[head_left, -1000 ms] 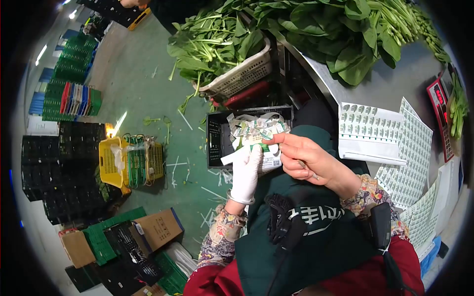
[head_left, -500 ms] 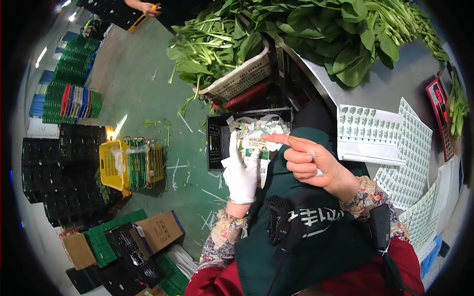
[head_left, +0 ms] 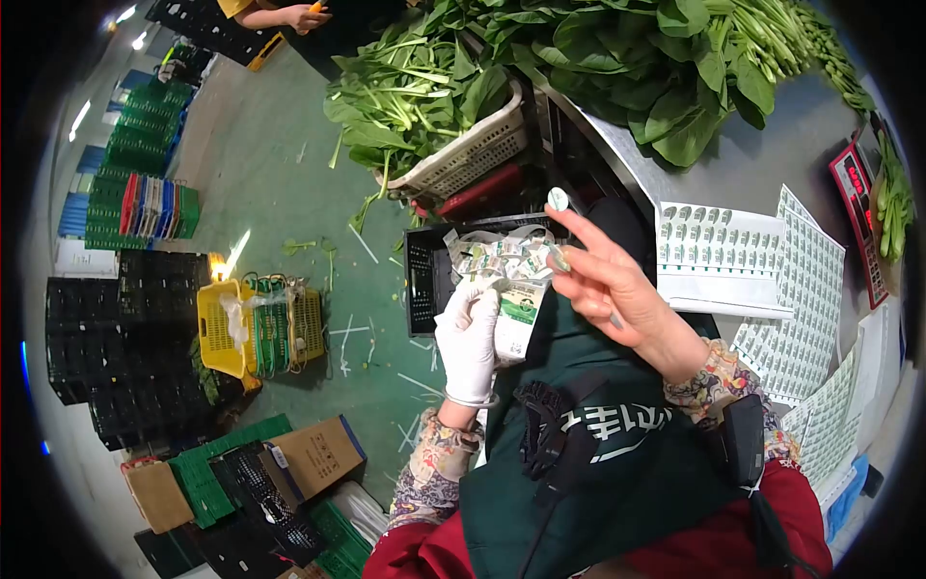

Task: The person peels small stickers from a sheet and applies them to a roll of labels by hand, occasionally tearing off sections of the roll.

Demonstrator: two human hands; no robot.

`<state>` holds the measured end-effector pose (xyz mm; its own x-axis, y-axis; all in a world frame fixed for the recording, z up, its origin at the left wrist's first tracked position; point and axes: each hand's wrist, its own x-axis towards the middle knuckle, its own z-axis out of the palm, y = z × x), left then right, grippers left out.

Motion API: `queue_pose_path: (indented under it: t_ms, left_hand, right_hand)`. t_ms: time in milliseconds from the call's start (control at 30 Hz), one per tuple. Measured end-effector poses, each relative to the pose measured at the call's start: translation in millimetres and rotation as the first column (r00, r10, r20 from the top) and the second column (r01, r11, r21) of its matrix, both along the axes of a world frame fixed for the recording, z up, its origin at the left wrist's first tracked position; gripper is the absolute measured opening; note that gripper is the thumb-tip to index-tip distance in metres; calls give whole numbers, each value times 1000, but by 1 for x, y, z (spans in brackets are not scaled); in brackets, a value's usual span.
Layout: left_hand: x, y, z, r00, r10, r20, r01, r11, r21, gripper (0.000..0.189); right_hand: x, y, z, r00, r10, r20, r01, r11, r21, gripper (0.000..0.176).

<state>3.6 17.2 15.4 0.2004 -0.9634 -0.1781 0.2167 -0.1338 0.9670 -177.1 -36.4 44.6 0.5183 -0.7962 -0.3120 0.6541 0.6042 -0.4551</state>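
Head view: the left hand [head_left: 470,333], in a white glove, has its grip pinched closed on the edge of a printed label [head_left: 519,314] — white, with a green picture and a small square code near its lower end, the print too fine to read. It hangs just beside the near right corner of a black crate [head_left: 418,280], in which more printed strips [head_left: 511,253] lie jumbled. The bare right hand [head_left: 617,289] is apart from it, its grip loosely open, fingers spread; a round sticker [head_left: 558,199] sits on the index fingertip, and a second small sticker [head_left: 558,259] shows at another fingertip.

To the right, sticker sheets [head_left: 719,246] carry rows of tiny green-and-white prints. Beyond them on the metal worktop [head_left: 801,145] are leafy greens [head_left: 675,87] and a red scale [head_left: 858,217], its lit red digits illegible. White Chinese characters cross the dark green apron [head_left: 579,511] — partly covered by something black.
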Motion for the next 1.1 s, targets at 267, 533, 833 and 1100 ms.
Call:
queue_pose_path:
  t_ms: [267,533,833,1100]
  left_hand:
    - [-5,-1,3,997,-72,-30,73,997,33,28]
    - [-11,4,0,990,-125,60,127,991,-28,25]
    - [0,0,-16,952,-197,234,209,978,-23,25]
    - [30,-11,-22,991,58,123,-49,996,-74,40]
  right_hand:
    - [20,6,-5,936,-141,-323,46,958,-284,78]
    - [25,7,-17,783,-301,-544,-13,867,-498,71]
    - [20,3,9,448,-549,-706,-474,524,-708,58]
    - [19,-3,9,739,-288,-610,-20,895,-446,60]
